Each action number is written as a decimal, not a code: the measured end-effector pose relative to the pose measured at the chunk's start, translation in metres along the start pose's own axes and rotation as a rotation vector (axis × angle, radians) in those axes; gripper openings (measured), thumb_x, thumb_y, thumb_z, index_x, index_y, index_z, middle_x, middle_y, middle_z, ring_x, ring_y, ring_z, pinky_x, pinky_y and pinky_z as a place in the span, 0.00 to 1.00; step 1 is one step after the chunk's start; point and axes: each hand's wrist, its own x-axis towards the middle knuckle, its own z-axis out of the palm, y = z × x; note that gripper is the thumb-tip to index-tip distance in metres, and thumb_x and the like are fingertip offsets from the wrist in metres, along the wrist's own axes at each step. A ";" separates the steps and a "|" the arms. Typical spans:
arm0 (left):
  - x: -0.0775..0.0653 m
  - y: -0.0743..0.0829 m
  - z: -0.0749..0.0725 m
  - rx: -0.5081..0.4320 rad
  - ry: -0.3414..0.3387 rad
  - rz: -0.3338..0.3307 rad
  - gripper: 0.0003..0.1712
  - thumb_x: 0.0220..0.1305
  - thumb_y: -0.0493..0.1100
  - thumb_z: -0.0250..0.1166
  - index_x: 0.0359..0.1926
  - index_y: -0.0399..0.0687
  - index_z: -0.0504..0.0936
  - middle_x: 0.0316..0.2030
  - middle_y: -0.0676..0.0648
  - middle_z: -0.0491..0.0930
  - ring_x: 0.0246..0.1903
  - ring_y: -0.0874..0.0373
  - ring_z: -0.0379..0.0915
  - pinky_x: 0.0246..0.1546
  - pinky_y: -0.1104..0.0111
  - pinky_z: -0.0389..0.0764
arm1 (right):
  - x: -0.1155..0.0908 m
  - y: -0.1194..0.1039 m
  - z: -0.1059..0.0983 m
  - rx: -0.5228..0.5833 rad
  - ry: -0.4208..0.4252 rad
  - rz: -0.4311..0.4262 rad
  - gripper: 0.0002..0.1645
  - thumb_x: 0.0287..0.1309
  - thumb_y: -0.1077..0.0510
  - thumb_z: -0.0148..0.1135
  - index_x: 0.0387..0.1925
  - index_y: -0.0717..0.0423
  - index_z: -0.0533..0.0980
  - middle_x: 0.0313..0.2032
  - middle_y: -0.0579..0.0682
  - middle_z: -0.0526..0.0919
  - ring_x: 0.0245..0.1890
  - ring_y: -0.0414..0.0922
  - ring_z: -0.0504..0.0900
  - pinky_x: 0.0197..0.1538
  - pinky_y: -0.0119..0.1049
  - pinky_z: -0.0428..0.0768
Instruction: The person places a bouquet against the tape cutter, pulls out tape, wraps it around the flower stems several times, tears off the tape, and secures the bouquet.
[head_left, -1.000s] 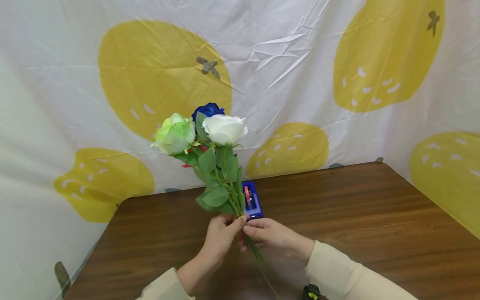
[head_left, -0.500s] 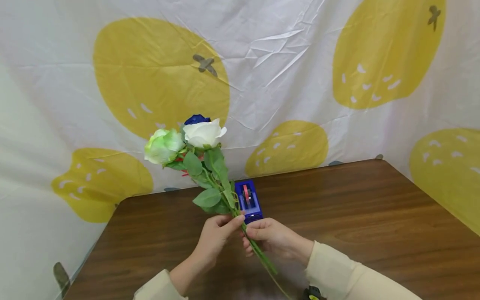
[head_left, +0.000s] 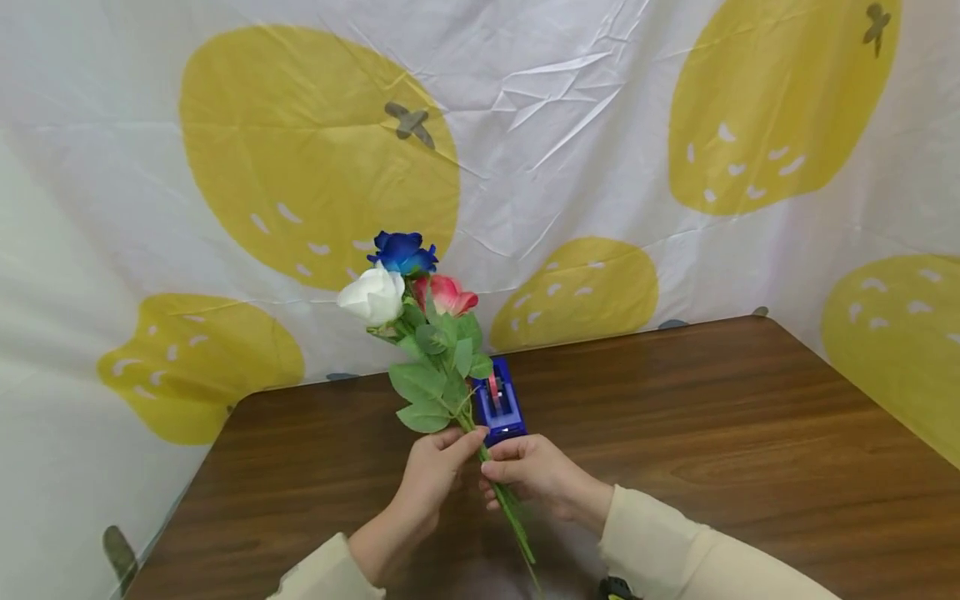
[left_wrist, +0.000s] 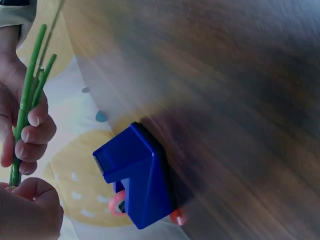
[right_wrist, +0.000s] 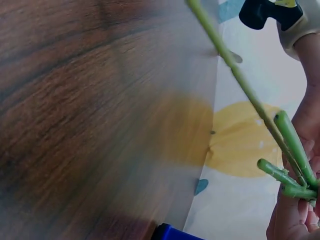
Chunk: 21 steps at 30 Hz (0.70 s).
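Note:
A bunch of artificial roses is held upright, tilted left, over the middle of the table in the head view. A blue rose [head_left: 405,252], a white rose [head_left: 372,296] and a pinkish-red rose [head_left: 450,296] show above the green leaves [head_left: 420,385]. My left hand [head_left: 431,471] pinches the stems just under the leaves. Right below it, my right hand [head_left: 536,471] has its fingers curled round the same stems [left_wrist: 30,90], whose cut ends stick out past it. Just behind the hands stands a blue tape dispenser [head_left: 501,408] with a red roll, partly covered by leaves.
Under the hands lies a dark wooden table [head_left: 712,433]. A white curtain [head_left: 525,167] printed with large yellow fruit hangs behind and beside it. A black strap [right_wrist: 272,12] with a yellow part sits at the right sleeve.
The bunch has turned in the hands: the white rose moved left, the pinkish-red rose came into view at the right, and the green-white rose went out of sight. Both hands stay on the stems.

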 end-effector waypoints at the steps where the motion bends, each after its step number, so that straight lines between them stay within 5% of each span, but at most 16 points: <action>1: 0.000 -0.001 0.000 -0.015 -0.008 -0.007 0.12 0.57 0.48 0.64 0.28 0.43 0.82 0.10 0.58 0.57 0.12 0.66 0.51 0.14 0.74 0.56 | 0.000 0.000 0.001 -0.013 0.013 0.002 0.06 0.59 0.67 0.54 0.33 0.69 0.75 0.20 0.48 0.79 0.21 0.41 0.79 0.36 0.43 0.81; 12: -0.001 -0.010 -0.001 -0.124 -0.155 -0.069 0.08 0.59 0.44 0.61 0.33 0.45 0.83 0.12 0.57 0.57 0.13 0.66 0.48 0.15 0.76 0.51 | -0.005 0.011 -0.001 -0.022 0.033 0.007 0.03 0.57 0.67 0.56 0.28 0.63 0.73 0.20 0.46 0.78 0.21 0.42 0.80 0.35 0.47 0.81; 21: 0.003 -0.010 -0.001 -0.091 -0.220 -0.016 0.15 0.61 0.43 0.59 0.40 0.33 0.80 0.11 0.58 0.55 0.12 0.67 0.46 0.14 0.77 0.50 | -0.004 0.004 -0.004 -0.221 0.077 -0.046 0.08 0.51 0.66 0.63 0.32 0.69 0.75 0.21 0.41 0.77 0.24 0.35 0.73 0.29 0.31 0.72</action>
